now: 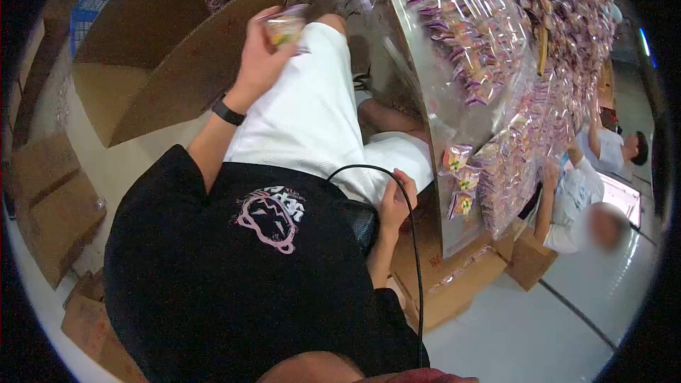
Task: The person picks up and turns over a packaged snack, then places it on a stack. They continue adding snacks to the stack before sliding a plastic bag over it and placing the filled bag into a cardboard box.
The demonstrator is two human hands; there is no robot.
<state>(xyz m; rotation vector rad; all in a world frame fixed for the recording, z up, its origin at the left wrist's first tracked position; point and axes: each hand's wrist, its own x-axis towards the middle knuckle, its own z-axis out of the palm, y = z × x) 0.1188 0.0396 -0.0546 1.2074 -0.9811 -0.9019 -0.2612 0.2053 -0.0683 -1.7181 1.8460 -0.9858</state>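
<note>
My left hand point(261, 53), with a dark band on its wrist, is raised above my lap beside a big open cardboard box point(191, 50). It grips a small wrapped snack packet point(286, 27), purple and clear with yellow and green print, slightly blurred. My right hand point(397, 200) rests low by my lap, its fingers curled; what they hold, if anything, is hidden. A black cable point(417, 255) loops across this hand. To its right, three loose snack packets point(464, 181) lie near the edge of the metal table point(433, 92).
Many more packets point(560, 21) are heaped on the table, some under clear plastic point(482, 50). Flattened cardboard point(57, 206) lies at left, near a blue crate point(92, 3). More cardboard boxes point(454, 280) stand below the table. Two other people point(578, 191) are at the far side.
</note>
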